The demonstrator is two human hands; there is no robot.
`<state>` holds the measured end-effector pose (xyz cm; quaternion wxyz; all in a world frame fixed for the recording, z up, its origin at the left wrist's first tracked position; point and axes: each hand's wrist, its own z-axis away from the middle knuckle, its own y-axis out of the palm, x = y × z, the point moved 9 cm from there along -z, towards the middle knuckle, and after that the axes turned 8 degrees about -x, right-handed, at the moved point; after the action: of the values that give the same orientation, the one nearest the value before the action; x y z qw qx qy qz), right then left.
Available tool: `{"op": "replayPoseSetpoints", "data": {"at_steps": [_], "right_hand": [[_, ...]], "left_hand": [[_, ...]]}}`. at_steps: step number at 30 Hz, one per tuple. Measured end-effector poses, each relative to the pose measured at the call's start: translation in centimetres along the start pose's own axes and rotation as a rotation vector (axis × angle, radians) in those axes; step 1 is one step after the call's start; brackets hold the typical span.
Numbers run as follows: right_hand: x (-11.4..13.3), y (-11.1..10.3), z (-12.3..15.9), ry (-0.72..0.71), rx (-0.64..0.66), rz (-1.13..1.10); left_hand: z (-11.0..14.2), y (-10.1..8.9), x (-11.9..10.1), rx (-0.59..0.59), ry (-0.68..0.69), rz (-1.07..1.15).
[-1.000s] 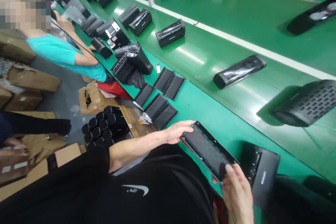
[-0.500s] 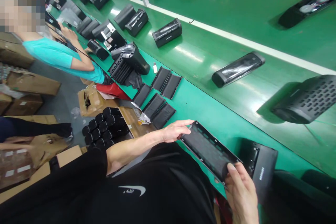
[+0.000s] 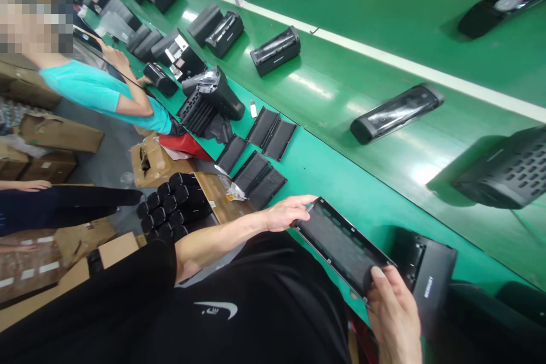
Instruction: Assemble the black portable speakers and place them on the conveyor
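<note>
Both my hands hold a flat black rectangular panel (image 3: 341,253) with a thin frame and a dark mesh face. My left hand (image 3: 284,215) grips its upper left edge, and my right hand (image 3: 394,315) grips its lower right corner, with the thumb on the mesh. Just to the right of the panel, a black speaker-like housing (image 3: 426,273) stands on the green workbench (image 3: 333,193) with white lettering on its side. Its lower part is hidden in shadow and by my right hand.
Several flat black panels (image 3: 256,165) lie on the bench beyond my hands, among several black housings (image 3: 213,40). A co-worker in a teal shirt (image 3: 98,91) works at the far left. Black cylinders (image 3: 170,207) and cardboard boxes (image 3: 153,162) stand on the floor.
My hands and the panel have barely moved. The view has shifted slightly, and another person's hand and dark-trousered leg now reach farther in at the left.
</note>
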<state>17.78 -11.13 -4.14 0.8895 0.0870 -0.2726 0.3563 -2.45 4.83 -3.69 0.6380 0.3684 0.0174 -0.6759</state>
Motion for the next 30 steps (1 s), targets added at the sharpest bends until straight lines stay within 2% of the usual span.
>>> {"op": "replayPoseSetpoints", "data": {"at_steps": [6,11,17,24,30], "right_hand": [[-0.3,-0.2,-0.2,0.048,-0.029,-0.003],[0.3,0.1,-0.2,-0.007,-0.005,0.024],[0.0,-0.3,-0.3,0.016,-0.022,0.031],[1.0,0.0,-0.2,-0.074,-0.013,0.043],[1.4,-0.1,0.3,-0.073,-0.015,0.069]], "left_hand": [[-0.1,0.1,-0.2,0.023,0.027,-0.016],[-0.3,0.0,-0.1,0.005,0.048,-0.056],[-0.5,0.1,-0.1,0.005,0.052,-0.099],[-0.6,0.0,-0.2,-0.013,0.064,-0.121],[-0.8,-0.8,0.0,-0.057,0.071,-0.164]]}}
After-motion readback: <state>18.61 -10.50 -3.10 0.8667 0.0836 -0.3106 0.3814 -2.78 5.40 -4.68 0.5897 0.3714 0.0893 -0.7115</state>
